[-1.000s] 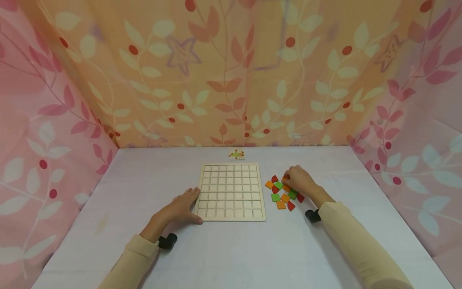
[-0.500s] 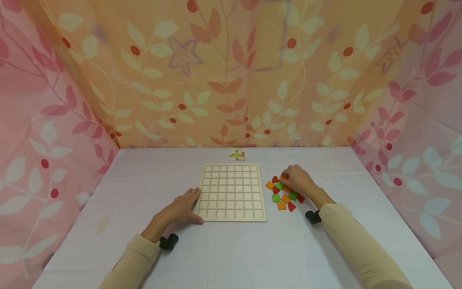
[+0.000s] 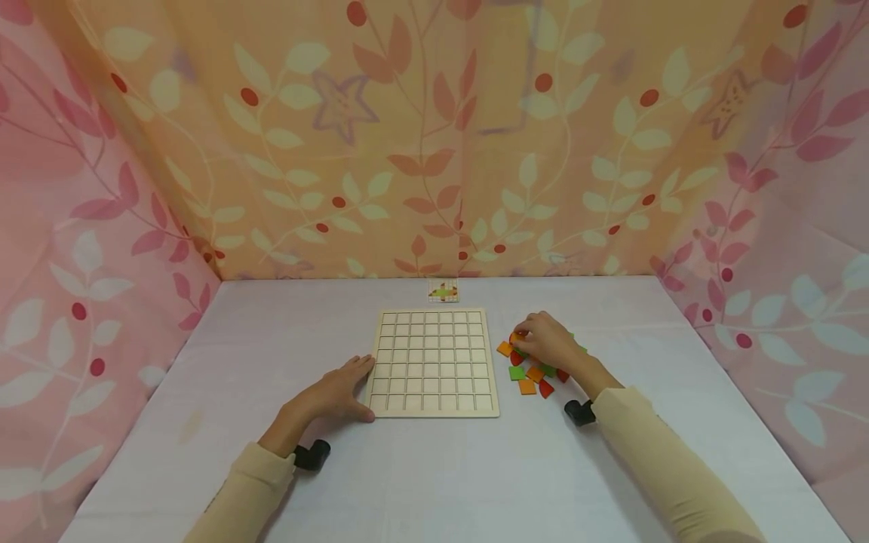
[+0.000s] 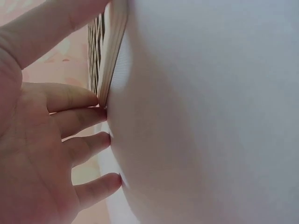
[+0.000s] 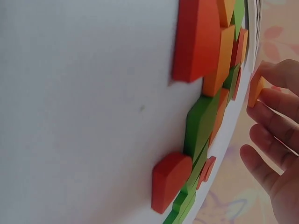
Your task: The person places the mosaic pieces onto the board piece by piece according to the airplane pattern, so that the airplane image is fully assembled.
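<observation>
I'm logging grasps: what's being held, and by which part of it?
The right hand pinches an orange piece by its edges; the left hand only touches the board.

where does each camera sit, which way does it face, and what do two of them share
Head: worn on the head, facing forward and down at the grid board and coloured pieces; left hand, right hand and both sleeves show.
Left wrist: on that wrist, facing the board's edge and white tabletop; the left hand's palm side shows.
Right wrist: on that wrist, facing the pieces; the right hand shows, pinching an orange piece.
Shared: head and right wrist both show the right hand and coloured pieces.
</observation>
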The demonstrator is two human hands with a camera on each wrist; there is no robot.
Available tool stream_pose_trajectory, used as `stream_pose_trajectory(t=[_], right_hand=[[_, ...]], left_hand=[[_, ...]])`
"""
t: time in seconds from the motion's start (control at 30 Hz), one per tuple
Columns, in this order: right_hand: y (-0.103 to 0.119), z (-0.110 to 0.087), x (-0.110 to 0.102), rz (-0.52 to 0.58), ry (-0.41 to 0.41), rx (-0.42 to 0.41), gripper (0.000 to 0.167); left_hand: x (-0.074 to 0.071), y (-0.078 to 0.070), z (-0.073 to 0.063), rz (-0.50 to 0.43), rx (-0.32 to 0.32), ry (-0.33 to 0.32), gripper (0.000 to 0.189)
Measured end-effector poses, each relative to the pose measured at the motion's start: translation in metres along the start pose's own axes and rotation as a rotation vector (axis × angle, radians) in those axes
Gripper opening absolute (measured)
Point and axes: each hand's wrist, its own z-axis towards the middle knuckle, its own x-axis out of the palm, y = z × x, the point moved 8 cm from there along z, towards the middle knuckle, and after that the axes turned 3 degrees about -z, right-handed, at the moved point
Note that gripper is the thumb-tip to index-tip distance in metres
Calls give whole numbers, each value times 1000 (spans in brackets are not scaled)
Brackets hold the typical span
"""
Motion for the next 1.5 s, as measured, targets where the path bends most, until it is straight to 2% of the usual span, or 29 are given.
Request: stream_pose_trajectory(t=[0.33, 0.53, 0.83, 1.1, 1.5], right_hand=[[16, 1, 5, -56, 20, -66, 30], [26, 0, 4, -13, 33, -57, 29], [44, 5, 7, -10, 18, -115, 30], [54, 7, 15, 13, 57, -105, 28], [73, 10, 21, -32, 83, -173, 27]], left_hand=[[-1, 0, -2, -4, -15, -5, 101], [-2, -3, -4, -6, -9, -10, 100], [-3, -4, -5, 1, -8, -17, 101], [-2, -3, -4, 2, -6, -14, 101], [-2, -1, -2, -1, 7, -8, 102]])
